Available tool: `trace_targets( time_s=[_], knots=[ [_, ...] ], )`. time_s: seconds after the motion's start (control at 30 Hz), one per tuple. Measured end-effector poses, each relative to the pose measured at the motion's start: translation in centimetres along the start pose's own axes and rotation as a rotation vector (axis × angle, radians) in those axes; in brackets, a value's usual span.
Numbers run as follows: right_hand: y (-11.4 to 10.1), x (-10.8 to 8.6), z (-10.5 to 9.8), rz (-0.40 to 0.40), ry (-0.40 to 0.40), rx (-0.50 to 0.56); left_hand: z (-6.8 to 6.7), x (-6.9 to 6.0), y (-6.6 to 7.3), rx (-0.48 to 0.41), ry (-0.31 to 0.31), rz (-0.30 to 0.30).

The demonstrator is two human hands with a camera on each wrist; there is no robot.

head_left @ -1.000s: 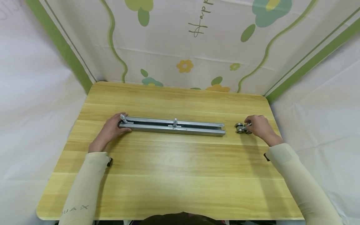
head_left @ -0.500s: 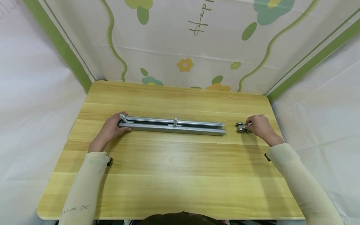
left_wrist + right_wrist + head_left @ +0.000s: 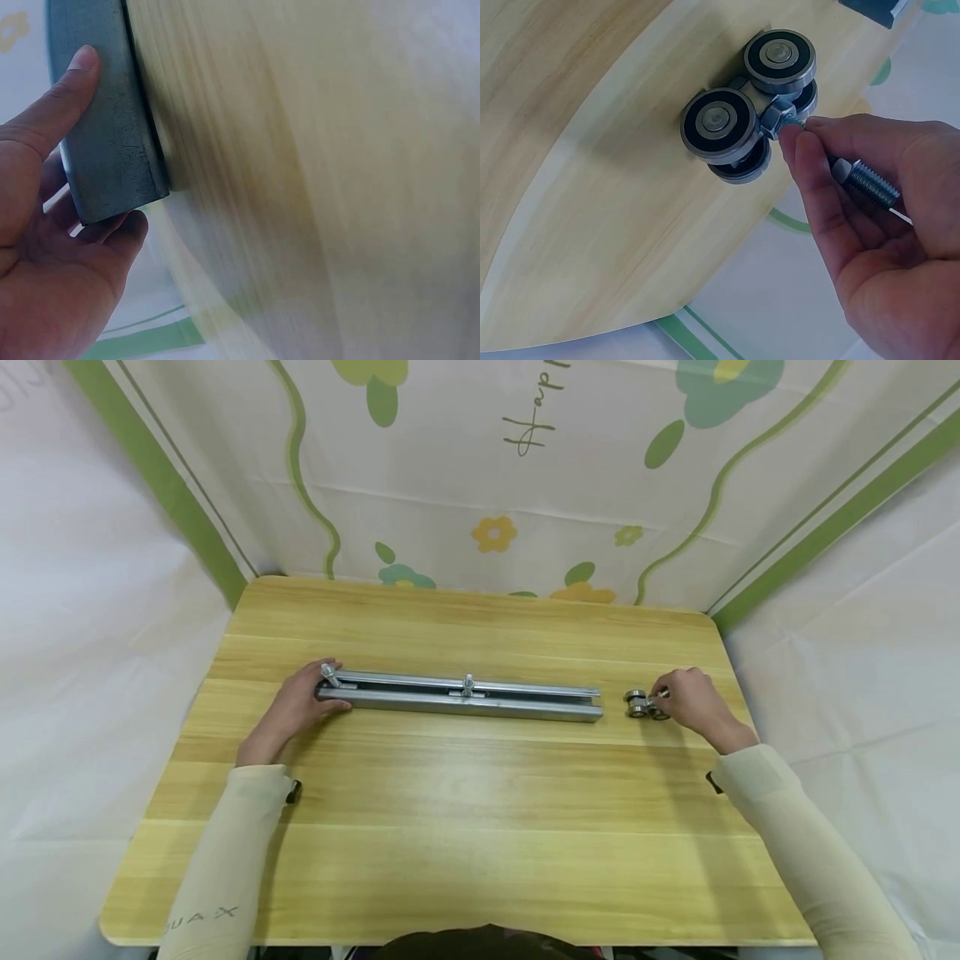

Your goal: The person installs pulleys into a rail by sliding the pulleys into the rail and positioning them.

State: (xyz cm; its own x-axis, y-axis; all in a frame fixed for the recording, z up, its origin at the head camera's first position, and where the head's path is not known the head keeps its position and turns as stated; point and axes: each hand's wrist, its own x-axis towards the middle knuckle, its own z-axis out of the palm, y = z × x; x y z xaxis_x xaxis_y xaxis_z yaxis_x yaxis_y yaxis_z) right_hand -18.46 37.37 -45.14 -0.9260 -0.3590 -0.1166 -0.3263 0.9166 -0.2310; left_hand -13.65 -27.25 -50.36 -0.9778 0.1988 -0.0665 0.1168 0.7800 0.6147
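Observation:
A long grey metal rail (image 3: 420, 702) with an open slot along its top lies across the table. Its left end is held by my left hand (image 3: 300, 697), thumb on the near side and fingers about the end and far side. Two upright bolts stand from the slot: one bolt (image 3: 328, 675) by the left hand, another bolt (image 3: 468, 685) near mid-rail. Right of the rail's open right end, my right hand (image 3: 693, 702) pinches the threaded stem of a roller trolley (image 3: 718, 124). Several black-and-steel wheels and a hex nut (image 3: 775, 118) show on it. The trolley is apart from the rail.
The wooden table (image 3: 465, 827) has rounded corners. Behind it hangs a printed fabric wall (image 3: 435, 485) with flowers, and pale fabric sides stand at left and right. The rail's right end (image 3: 874, 9) shows at the top of the right wrist view.
My right hand has shifted the roller trolley very slightly left and nearer to me. The left hand and the rail have stayed put.

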Motion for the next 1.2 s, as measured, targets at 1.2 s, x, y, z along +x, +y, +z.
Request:
trace_targets(
  time_s=[1.2],
  knots=[
    [-4.6,0.7,1.0,-0.140,0.022,0.011,-0.1,0.1,-0.1,-0.009,-0.013,-0.002]
  ],
)
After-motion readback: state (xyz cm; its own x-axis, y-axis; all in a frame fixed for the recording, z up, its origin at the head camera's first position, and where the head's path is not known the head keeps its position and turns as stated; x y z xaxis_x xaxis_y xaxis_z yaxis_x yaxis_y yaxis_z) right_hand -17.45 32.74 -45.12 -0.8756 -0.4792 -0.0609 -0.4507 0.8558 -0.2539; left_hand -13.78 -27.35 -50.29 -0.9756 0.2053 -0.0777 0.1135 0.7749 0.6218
